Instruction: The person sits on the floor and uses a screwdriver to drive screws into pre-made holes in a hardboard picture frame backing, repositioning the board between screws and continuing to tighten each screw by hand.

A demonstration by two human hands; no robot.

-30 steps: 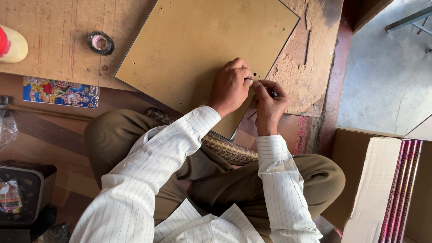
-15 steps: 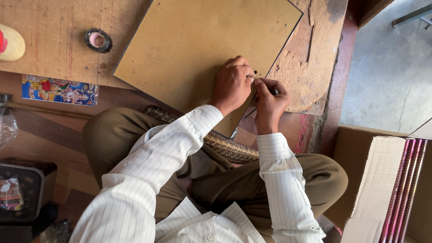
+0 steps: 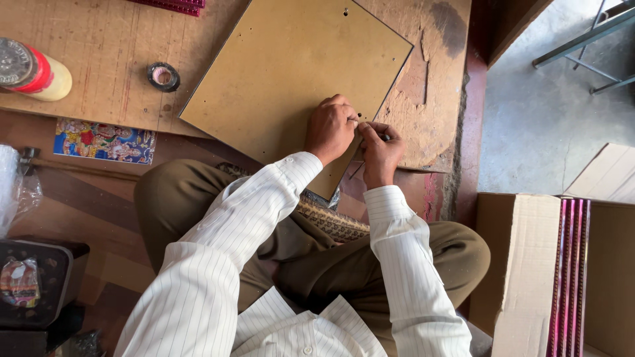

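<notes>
- Hands meet at the right edge of the board (image 3: 284, 79), near its lower corner.
- Left hand (image 3: 331, 129) lies on the board with fingers curled down, pressing on the edge; if it grips something small, I cannot tell.
- Right hand (image 3: 378, 153) is closed around a thin dark tool (image 3: 383, 137), and the tip points toward the left fingers.
- Board is a flat brown sheet, tilted like a diamond, resting on the worn table (image 3: 99, 46), and its lower corner hangs over the lap.
- Patterned strip (image 3: 331, 221) lies across the thighs, under the board corner.
- Tape roll (image 3: 163, 76) sits on the table left of the board, apart from it.
- Bottle (image 3: 33, 69) with red band lies at the far left.
- Colourful picture (image 3: 104, 140) lies below the table edge.
- Cardboard box (image 3: 522, 264) stands at the right, with pink strips (image 3: 570, 277) inside.
</notes>
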